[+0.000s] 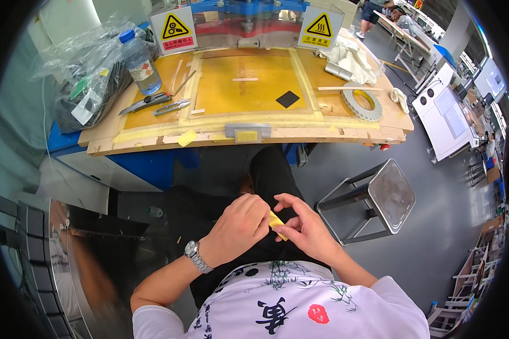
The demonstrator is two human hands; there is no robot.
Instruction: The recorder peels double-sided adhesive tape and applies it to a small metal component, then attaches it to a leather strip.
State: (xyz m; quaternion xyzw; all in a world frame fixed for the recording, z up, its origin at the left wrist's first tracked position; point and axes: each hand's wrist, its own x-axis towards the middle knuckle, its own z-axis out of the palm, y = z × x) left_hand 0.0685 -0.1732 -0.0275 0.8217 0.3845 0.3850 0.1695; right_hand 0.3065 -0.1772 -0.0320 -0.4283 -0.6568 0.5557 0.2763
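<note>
Left hand: grips a yellow strip in front of the table
Right hand: pinches the same strip
Tape roll: on the table's right side

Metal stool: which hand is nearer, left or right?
Right. The right hand, at the yellow strip, is left of the stool; the left hand is farther left, with the right hand between it and the stool.

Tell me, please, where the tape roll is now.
In the head view, the tape roll lies on the right of the worktable, in front of the white cloth, with a thin pale strip across the roll's far edge.
</note>
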